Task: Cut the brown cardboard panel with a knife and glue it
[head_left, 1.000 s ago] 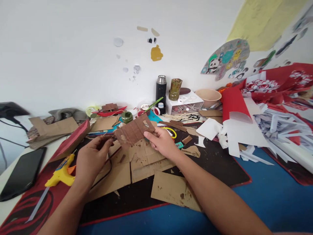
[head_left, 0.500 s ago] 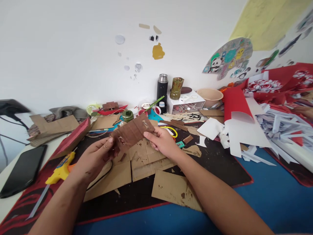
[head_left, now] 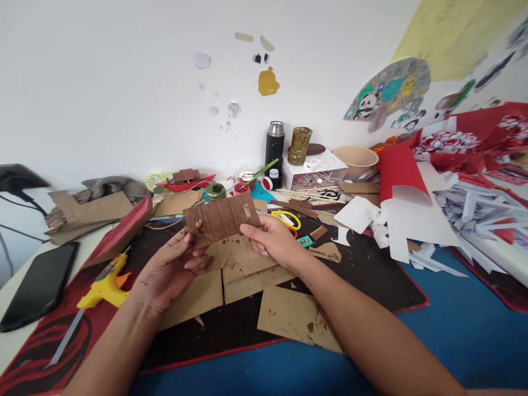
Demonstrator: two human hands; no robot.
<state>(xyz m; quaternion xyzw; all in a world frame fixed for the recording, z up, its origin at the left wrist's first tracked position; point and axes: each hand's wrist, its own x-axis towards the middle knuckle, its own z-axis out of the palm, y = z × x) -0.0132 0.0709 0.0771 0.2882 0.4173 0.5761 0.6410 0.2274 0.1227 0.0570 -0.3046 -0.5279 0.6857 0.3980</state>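
Observation:
A brown-painted piece of cardboard [head_left: 220, 219] with crosswise creases is held up above the mat, a torn spot near each end. My right hand [head_left: 274, 239] pinches its right end, thumb on the near face. At the lower left corner, my left hand [head_left: 175, 264] has its thumb against the edge and its fingers curled loosely beneath. Below lie paint-stained cardboard sheets [head_left: 247, 275] and a separate cardboard piece [head_left: 297, 316]. To the left of my left hand rests a yellow hot glue gun [head_left: 103, 289] with a glue stick in it.
A phone [head_left: 39, 286] lies at the left edge. Behind the held piece stand a green paint jar [head_left: 215, 191], a black thermos [head_left: 275, 147] and a white box [head_left: 315, 170]. Yellow-handled scissors [head_left: 295, 220] lie to the right, with paper strips [head_left: 482, 206] beyond.
The brown cardboard has turned to lie more level, its left end rising. My left hand has rolled, its fingers loosening and showing more below the piece. The right hand keeps its grip.

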